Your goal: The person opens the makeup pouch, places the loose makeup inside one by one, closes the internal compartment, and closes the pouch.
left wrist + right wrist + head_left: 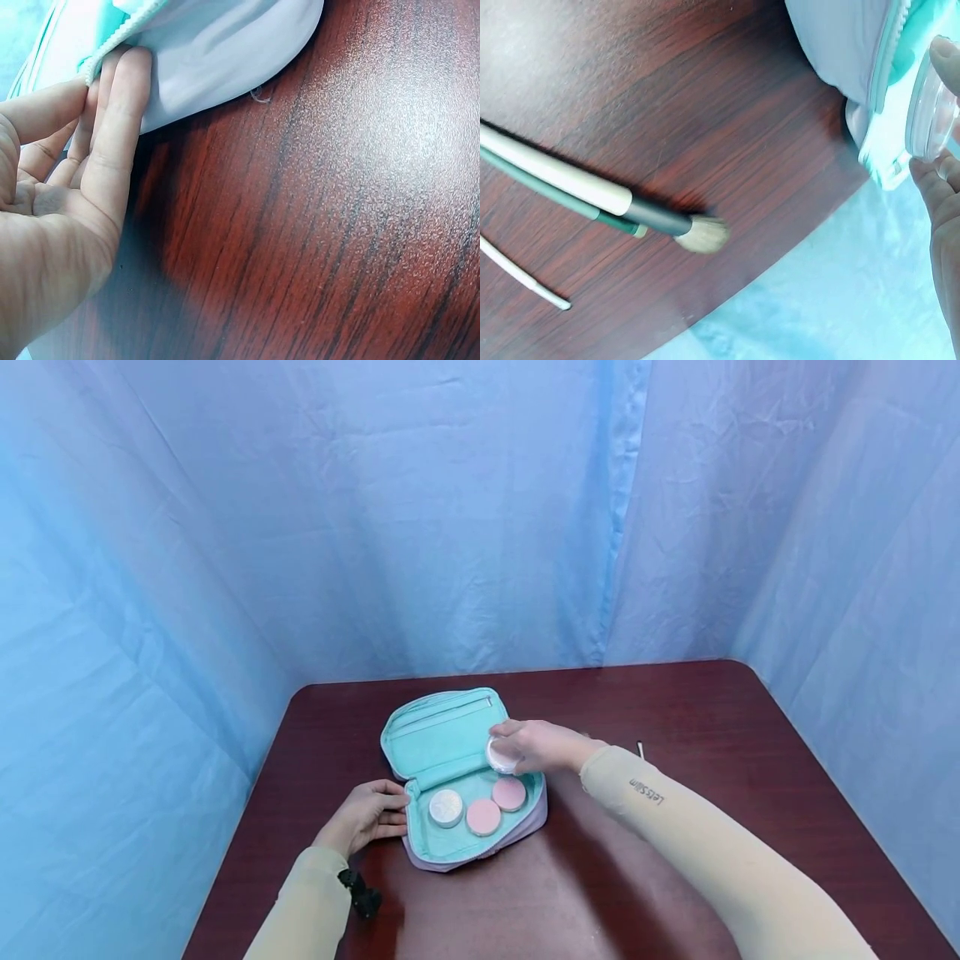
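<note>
A mint-lined cosmetic bag (442, 739) lies unzipped on the table, its lid folded back. Inside it sit a round white sparkly case (446, 808) and two round pink cases, one nearer the front (483, 817) and one behind it (509, 794). My left hand (367, 814) pinches the bag's zippered left edge between thumb and fingers. Over the right part of the bag, my right hand (547, 746) grips a round, clear-sided case (926, 112) by its rim. In the right wrist view only part of that hand shows.
To the right of the bag, makeup brushes lie on the dark wood table (637, 877): a thick white-handled brush (562, 172), a green-handled one (547, 184) beside it, and a thin white stick (525, 277). Blue curtains (480, 527) surround the table's back and sides.
</note>
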`<act>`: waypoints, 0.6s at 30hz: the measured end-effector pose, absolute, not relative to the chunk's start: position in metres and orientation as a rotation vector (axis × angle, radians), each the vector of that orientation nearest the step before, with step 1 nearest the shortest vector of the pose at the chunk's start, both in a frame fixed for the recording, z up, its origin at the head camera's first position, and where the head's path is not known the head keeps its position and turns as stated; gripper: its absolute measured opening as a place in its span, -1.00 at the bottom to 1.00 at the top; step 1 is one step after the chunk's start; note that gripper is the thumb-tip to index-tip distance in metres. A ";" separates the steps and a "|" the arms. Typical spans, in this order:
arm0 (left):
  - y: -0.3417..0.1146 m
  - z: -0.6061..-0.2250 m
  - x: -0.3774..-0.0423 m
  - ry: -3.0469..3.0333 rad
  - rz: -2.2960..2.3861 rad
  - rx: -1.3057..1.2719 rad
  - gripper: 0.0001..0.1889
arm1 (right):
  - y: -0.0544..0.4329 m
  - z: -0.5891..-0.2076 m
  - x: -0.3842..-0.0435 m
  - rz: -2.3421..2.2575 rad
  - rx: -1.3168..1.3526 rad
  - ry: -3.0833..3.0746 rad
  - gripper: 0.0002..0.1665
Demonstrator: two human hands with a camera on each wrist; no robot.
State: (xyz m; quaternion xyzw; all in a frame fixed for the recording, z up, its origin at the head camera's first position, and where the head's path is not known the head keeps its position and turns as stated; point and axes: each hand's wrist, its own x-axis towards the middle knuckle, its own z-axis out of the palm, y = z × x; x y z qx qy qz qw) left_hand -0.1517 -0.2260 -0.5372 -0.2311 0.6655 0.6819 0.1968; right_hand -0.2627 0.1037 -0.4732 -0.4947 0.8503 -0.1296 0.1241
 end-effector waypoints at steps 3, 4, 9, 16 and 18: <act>-0.225 -0.537 -0.152 1.869 1.907 -0.647 -0.83 | 0.099 -0.474 -0.260 -0.360 -1.462 2.464 -0.38; -0.225 -0.538 -0.152 1.870 1.908 -0.646 -0.83 | 0.097 -0.475 -0.259 -0.353 -1.464 2.460 -0.37; -0.225 -0.539 -0.152 1.875 1.909 -0.639 -0.82 | 0.087 -0.479 -0.255 -0.293 -1.480 2.452 -0.42; -0.224 -0.540 -0.151 1.881 1.907 -0.642 -0.83 | 0.071 -0.486 -0.250 -0.210 -1.420 2.438 -0.39; -0.224 -0.540 -0.151 1.878 1.908 -0.644 -0.82 | 0.069 -0.488 -0.250 -0.215 -1.402 2.444 -0.37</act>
